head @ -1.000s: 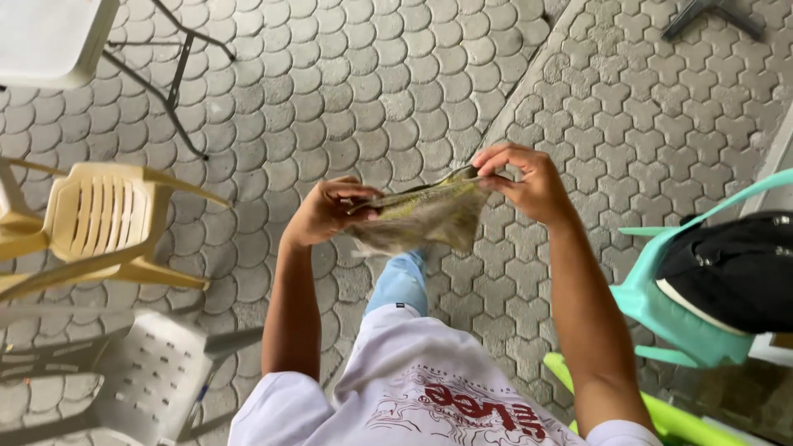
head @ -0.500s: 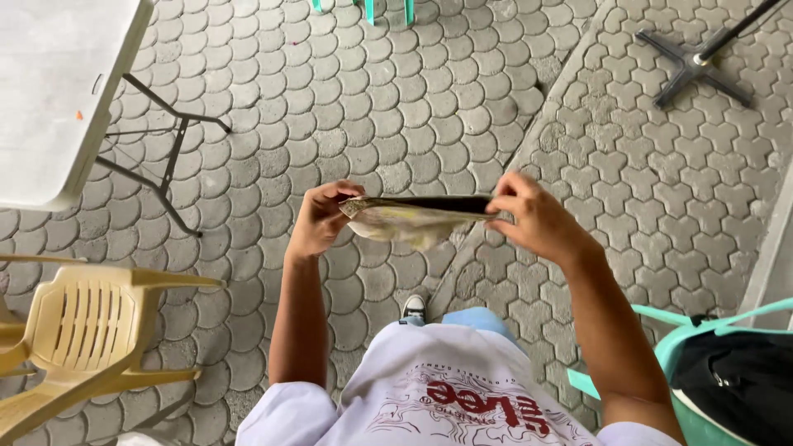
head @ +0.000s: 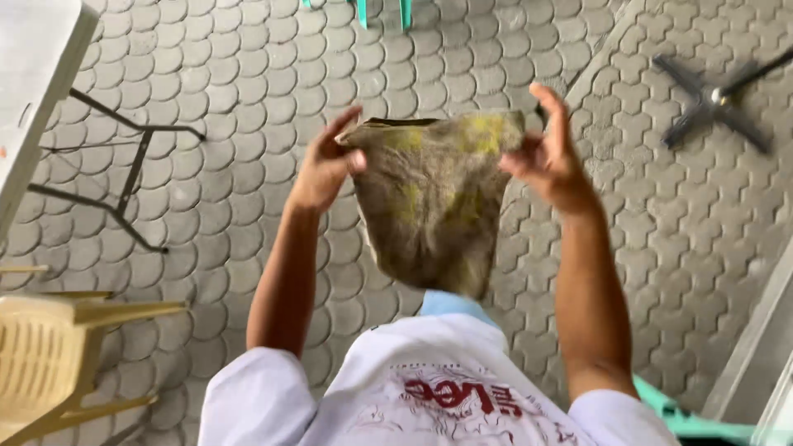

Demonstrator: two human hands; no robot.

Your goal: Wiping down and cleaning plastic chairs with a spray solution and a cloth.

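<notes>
Cloth (head: 431, 206) hangs between both hands' grip.

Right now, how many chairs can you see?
3, all partly cropped: a cream plastic chair at lower left, teal chair legs at the top edge, and a teal chair at lower right. Others may be hidden.

Paved floor (head: 248, 74) — grey interlocking blocks, scale-shaped across the left and middle, a different angular pattern to the right of a straight border strip (head: 595, 66) running diagonally from the top right. Standing on it, placed relative to that strip:

- Black cross-shaped metal base (head: 714, 99), to its right, on the angular paving.
- White folding table (head: 37, 107) with black tube legs (head: 124, 177), well to its left at the frame edge.
- Cream plastic chair (head: 58, 355), far left and lower — below the table.
- Teal chair legs (head: 380, 10), left of the strip at the top edge.
</notes>
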